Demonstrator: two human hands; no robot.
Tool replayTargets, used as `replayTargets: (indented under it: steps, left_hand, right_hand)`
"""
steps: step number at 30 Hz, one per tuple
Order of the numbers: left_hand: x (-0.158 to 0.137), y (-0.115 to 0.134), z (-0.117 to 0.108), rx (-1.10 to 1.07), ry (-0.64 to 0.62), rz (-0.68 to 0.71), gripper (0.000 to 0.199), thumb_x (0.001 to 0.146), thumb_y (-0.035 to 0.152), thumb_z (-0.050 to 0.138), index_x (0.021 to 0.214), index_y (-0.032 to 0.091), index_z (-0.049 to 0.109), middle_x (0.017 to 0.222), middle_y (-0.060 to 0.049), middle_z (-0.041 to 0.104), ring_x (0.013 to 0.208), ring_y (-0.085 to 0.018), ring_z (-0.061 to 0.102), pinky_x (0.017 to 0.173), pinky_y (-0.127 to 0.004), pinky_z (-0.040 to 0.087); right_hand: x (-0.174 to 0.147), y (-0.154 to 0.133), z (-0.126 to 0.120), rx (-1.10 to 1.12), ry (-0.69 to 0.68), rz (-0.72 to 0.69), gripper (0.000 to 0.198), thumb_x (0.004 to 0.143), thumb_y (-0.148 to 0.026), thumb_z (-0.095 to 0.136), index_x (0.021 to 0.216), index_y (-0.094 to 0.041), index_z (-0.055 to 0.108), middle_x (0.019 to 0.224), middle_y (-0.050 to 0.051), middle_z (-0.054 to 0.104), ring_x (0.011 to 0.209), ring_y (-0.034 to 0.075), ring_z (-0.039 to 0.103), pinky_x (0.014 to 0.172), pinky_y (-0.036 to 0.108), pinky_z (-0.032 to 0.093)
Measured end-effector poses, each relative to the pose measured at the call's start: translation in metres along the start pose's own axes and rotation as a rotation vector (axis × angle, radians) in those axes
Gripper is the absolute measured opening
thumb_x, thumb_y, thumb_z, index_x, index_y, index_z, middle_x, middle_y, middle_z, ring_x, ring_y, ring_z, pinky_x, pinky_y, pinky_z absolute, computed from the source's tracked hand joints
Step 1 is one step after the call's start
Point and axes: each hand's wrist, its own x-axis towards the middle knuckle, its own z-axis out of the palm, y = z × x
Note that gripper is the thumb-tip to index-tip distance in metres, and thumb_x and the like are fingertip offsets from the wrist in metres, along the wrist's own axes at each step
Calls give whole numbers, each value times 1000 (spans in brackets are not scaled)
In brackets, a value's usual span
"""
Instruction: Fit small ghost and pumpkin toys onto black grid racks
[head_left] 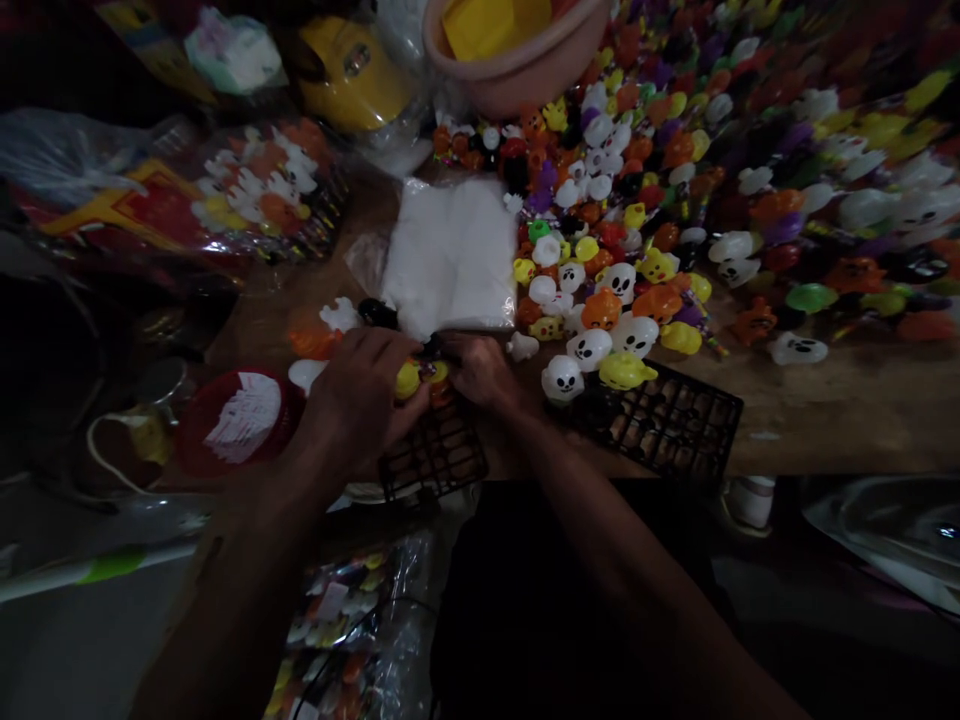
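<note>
My left hand (364,375) curls over the left side of a black plastic grid rack (435,455) at the table's front edge. A small yellow toy head (407,380) shows between its fingers and thumb. Against the rack's right side, my right hand (484,368) has its fingers bent together; what they hold, if anything, is hidden. Another yellow and purple toy piece (433,371) stands in the rack between the hands. Left of my left hand lie an orange toy (313,342), a white ghost-like toy (341,314) and a black one (377,312).
A stack of clear plastic bags (454,255) lies behind the hands. Many Halloween toy heads (589,348) pile up to the right, by a second black rack (679,420). A red tub (217,425) holds paper slips; a pink basin (517,75) stands behind.
</note>
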Motion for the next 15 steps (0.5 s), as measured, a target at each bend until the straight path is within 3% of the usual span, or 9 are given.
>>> replayTargets:
  steps: [5,9,13,15]
  left_hand:
    - [1,-11,5,10,-13,25,25,89,24,55,110,14,64,102,-13,70,101,-32,64,94,-45,54]
    - [1,-13,5,29,-23,23,26,91,26,57,114,16,66,105,-13,70,108,-34,63,106,-55,47]
    - [-10,10,-10,137,121,25,41,89,27,67,129,25,60,127,-11,66,128,-37,57,114,-61,41]
    - [-25,33,-16,181,272,-2,37,86,25,72,121,26,61,121,-10,68,122,-36,59,110,-60,44]
  right_hand:
    - [3,6,9,-44,-3,-16,24,98,-19,59,114,-12,75,129,13,73,122,24,68,106,33,51]
    - [1,4,9,-92,-60,-55,26,97,-16,54,116,-12,72,136,14,68,129,26,63,110,35,50]
    - [-3,-1,5,-117,-70,-7,35,97,-16,52,130,-15,65,141,12,65,128,27,63,107,38,52]
    - [-4,-2,2,-93,-88,-15,35,100,-20,50,131,-18,64,139,10,67,128,26,63,108,37,51]
